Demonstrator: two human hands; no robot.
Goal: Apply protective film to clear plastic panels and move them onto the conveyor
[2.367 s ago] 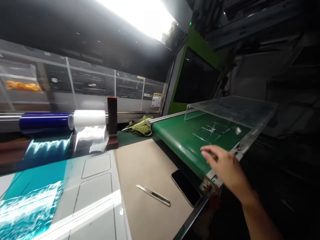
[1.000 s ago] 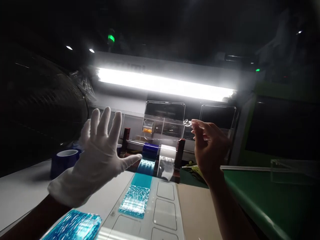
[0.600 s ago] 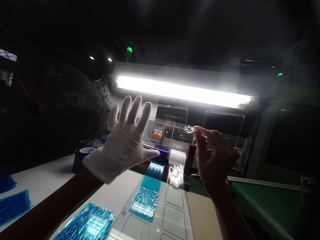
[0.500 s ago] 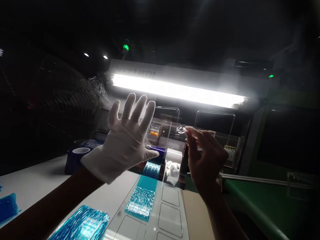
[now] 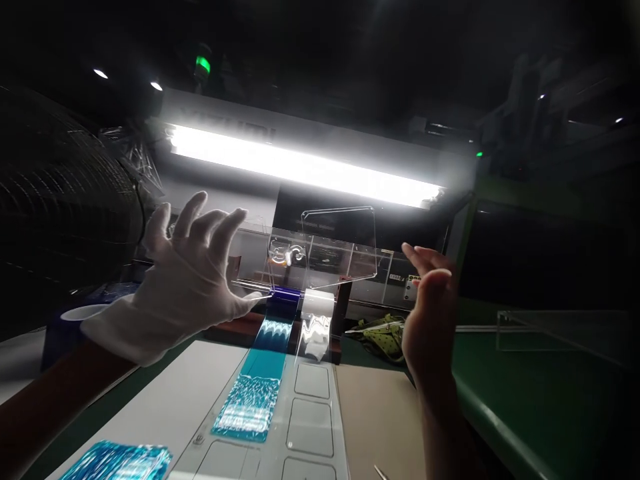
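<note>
Both hands are raised in front of a bright light bar (image 5: pixel 300 167) with a clear moulded plastic part (image 5: pixel 340 243) between them. The part is two thin transparent panels joined by a small sprue (image 5: pixel 285 255). My left hand (image 5: pixel 185 287) wears a white glove. Its fingers are spread and its thumb lies along the part's lower left edge. My bare right hand (image 5: pixel 430 313) has its fingers stretched toward the part's right edge. The exact contact there is hard to make out.
Below, a blue film roll (image 5: pixel 283 293) and a white roll (image 5: pixel 317 303) sit on a bar, and blue film (image 5: pixel 255 393) is laid over a jig plate (image 5: pixel 310 427). A green conveyor (image 5: pixel 525 400) with a clear cover (image 5: pixel 560 330) is at the right. Spotted gloves (image 5: pixel 380 330) lie behind. A fan grille (image 5: pixel 60 200) is at the left.
My right hand took the clear part off the conveyor and lifted it to the light, pinching the sprue. The part has since turned: the sprue is now by my left hand, and my right fingers have opened out.
</note>
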